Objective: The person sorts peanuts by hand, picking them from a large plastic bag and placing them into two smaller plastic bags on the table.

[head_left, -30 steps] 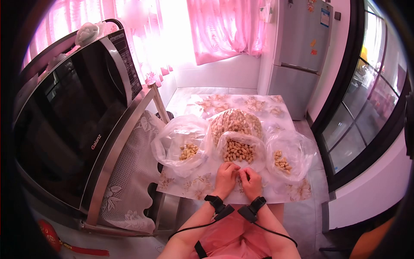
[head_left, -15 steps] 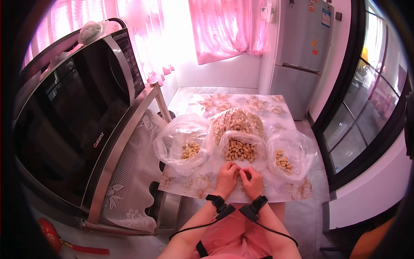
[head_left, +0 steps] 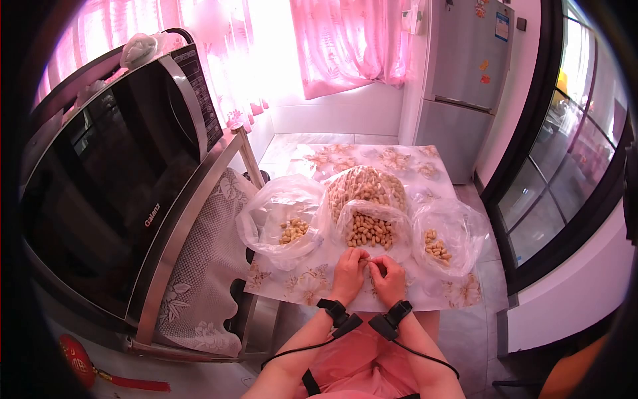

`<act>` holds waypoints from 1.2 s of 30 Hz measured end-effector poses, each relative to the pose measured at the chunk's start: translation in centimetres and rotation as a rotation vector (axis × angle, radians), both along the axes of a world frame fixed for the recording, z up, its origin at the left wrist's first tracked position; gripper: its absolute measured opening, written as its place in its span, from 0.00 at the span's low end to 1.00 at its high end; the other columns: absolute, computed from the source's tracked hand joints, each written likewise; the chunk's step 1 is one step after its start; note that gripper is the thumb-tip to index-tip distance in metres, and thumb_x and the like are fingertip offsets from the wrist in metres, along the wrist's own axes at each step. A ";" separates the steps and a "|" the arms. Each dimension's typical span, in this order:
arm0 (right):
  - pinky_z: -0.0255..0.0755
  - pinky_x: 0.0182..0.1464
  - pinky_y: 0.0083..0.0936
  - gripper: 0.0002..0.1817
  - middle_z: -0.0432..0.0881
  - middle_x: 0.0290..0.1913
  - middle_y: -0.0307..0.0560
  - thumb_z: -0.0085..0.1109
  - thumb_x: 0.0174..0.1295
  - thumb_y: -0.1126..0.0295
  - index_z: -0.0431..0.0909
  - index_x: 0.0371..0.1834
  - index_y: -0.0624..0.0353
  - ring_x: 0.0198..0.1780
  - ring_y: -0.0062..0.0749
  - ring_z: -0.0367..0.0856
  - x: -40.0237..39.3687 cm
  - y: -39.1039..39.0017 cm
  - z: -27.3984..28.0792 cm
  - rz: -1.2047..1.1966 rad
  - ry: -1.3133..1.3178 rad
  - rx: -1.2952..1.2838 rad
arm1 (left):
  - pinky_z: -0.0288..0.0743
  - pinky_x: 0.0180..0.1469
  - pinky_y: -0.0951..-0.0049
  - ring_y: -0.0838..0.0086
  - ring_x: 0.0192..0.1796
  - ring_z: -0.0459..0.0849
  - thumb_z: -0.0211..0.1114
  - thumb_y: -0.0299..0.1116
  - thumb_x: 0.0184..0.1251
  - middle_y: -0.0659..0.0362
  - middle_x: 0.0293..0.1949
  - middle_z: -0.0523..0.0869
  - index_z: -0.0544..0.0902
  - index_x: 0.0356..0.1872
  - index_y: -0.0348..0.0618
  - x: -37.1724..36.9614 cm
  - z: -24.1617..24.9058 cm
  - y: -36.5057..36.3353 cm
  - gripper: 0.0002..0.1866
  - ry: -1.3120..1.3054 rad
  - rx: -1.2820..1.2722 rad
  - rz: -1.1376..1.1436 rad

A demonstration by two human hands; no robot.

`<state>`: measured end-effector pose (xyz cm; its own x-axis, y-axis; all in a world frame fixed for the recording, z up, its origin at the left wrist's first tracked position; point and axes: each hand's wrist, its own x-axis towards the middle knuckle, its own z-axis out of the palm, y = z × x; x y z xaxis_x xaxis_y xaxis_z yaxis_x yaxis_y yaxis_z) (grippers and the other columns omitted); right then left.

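Note:
My left hand (head_left: 348,271) and my right hand (head_left: 388,275) meet at the fingertips over the near part of the table, both closed in a pinch. Between them is a small brown thing, seemingly a peanut (head_left: 366,261), mostly covered by my fingers. Just beyond lies a large clear plastic bag (head_left: 365,179), its open mouth facing me and full of unshelled peanuts (head_left: 371,230). To the left stands an open plastic bag (head_left: 256,229) with a few pale peanuts (head_left: 293,231) in it. Another open bag (head_left: 468,233) on the right holds several peanuts (head_left: 436,247).
A flowered cloth covers the table (head_left: 306,286). Close on the left, a large microwave (head_left: 113,179) sits on a metal rack (head_left: 179,266) draped with lace. Behind are a fridge (head_left: 458,80) and pink curtains (head_left: 352,46). A black-framed glass door (head_left: 558,159) stands to the right.
My hands stay almost in the same place, with only slight finger movement at the pinch. The bags and peanuts look the same.

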<state>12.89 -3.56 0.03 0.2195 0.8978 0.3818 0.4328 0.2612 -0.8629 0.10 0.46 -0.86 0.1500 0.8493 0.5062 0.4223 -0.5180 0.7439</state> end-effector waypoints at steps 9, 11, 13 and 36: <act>0.78 0.36 0.29 0.09 0.87 0.35 0.48 0.65 0.65 0.72 0.84 0.46 0.61 0.31 0.33 0.85 -0.1 -0.1 0.3 0.002 0.028 -0.014 | 0.80 0.45 0.60 0.55 0.42 0.87 0.62 0.25 0.70 0.48 0.38 0.87 0.80 0.45 0.38 -0.2 -0.2 0.0 0.06 -0.088 -0.085 -0.026; 0.78 0.36 0.29 0.09 0.87 0.35 0.48 0.65 0.65 0.72 0.84 0.47 0.60 0.30 0.33 0.85 0.0 0.0 -0.1 0.003 0.025 0.003 | 0.81 0.43 0.64 0.60 0.40 0.89 0.62 0.25 0.71 0.50 0.37 0.88 0.80 0.46 0.37 -0.3 -0.5 0.1 0.07 -0.087 -0.073 -0.032; 0.78 0.36 0.29 0.10 0.87 0.35 0.48 0.65 0.65 0.72 0.84 0.48 0.60 0.30 0.33 0.85 -0.1 0.1 0.0 0.005 0.023 0.021 | 0.81 0.42 0.65 0.61 0.38 0.89 0.61 0.24 0.72 0.50 0.36 0.88 0.79 0.48 0.38 -0.4 -0.3 0.0 0.07 -0.111 -0.122 -0.051; 0.78 0.35 0.31 0.10 0.87 0.31 0.48 0.64 0.69 0.68 0.80 0.47 0.61 0.31 0.35 0.87 -0.2 0.2 -0.1 -0.015 0.046 0.034 | 0.80 0.41 0.70 0.68 0.37 0.89 0.65 0.25 0.70 0.52 0.35 0.89 0.84 0.44 0.37 -0.6 -0.6 0.3 0.06 -0.128 -0.127 -0.070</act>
